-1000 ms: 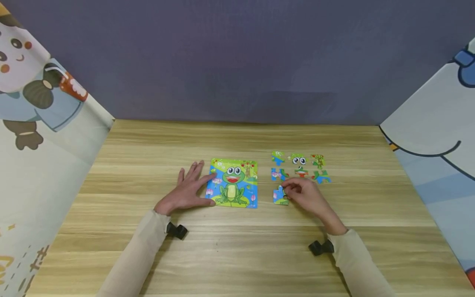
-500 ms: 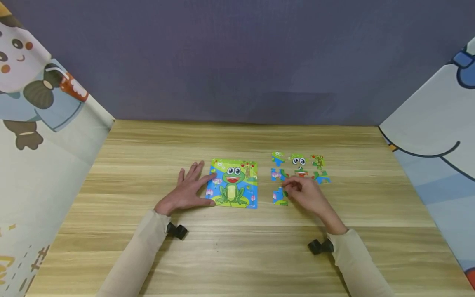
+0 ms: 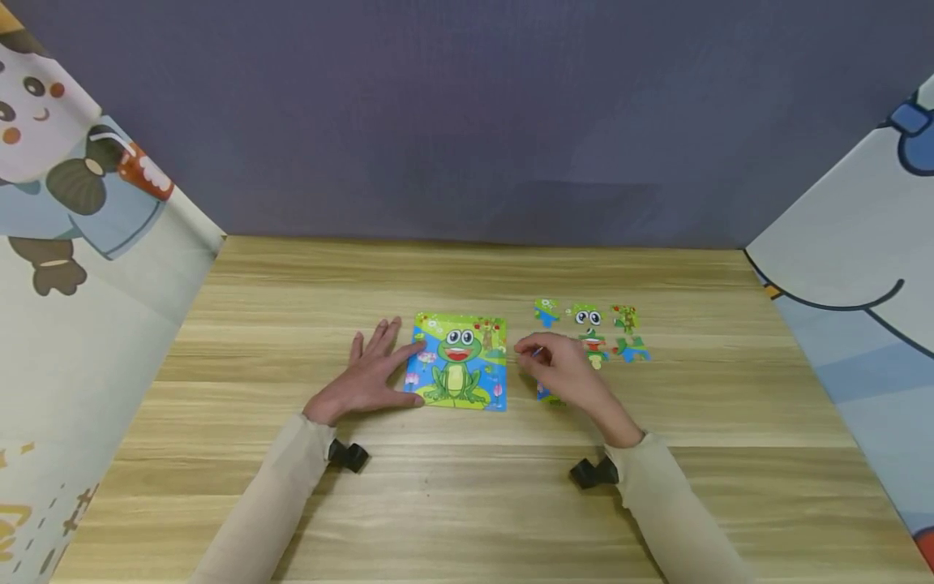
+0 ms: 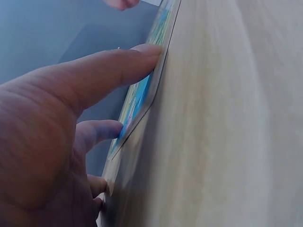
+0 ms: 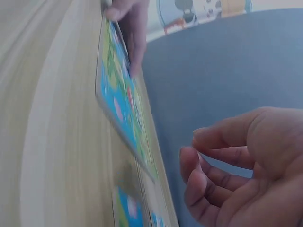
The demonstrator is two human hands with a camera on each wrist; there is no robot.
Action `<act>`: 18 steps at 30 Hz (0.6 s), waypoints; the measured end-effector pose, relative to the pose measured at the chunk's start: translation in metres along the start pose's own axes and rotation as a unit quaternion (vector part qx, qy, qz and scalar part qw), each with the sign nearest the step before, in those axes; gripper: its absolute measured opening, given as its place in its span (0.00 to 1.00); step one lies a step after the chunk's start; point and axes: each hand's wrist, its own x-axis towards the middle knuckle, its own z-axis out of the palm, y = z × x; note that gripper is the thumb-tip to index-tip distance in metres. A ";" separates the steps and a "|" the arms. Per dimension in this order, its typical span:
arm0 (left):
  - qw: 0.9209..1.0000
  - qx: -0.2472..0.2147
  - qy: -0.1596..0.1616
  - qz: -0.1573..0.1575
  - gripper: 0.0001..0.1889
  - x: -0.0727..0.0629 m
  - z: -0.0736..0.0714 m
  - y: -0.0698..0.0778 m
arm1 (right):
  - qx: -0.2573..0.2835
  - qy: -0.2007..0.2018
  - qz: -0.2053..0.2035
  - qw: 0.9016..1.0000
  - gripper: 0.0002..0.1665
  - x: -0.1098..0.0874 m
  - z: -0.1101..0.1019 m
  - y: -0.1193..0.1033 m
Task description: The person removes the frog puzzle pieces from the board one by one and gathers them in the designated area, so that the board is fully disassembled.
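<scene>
A square frog picture board lies on the table. My left hand is spread at its left side, the index finger and thumb resting on its edge. In the left wrist view the thumb lies on the rim. My right hand hovers just right of the board, fingers loosely bent. No puzzle piece shows between its fingertips in the right wrist view. Beneath it a blue corner puzzle piece is partly covered. Above and right lie the eyes piece, the mouth piece and a tree piece.
Other puzzle pieces include a blue and green one at the back left of the group and another at its right. The wooden table ends at a dark back wall. Patterned panels stand on both sides.
My right hand has moved left from the lower puzzle piece toward the board, uncovering more of the mouth piece and covering the left pieces. My left hand stays on the board.
</scene>
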 end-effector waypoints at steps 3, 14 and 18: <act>1.000 0.001 0.002 -0.001 0.49 0.000 0.000 0.002 | 0.005 -0.010 -0.020 1.000 0.10 0.007 0.012 -0.011; 1.000 0.001 0.003 -0.012 0.50 0.000 0.002 0.006 | -0.015 -0.047 -0.025 0.998 0.13 0.022 0.054 -0.036; 1.000 0.003 0.002 -0.014 0.50 -0.001 0.002 0.008 | -0.037 -0.057 -0.029 0.997 0.17 0.021 0.066 -0.039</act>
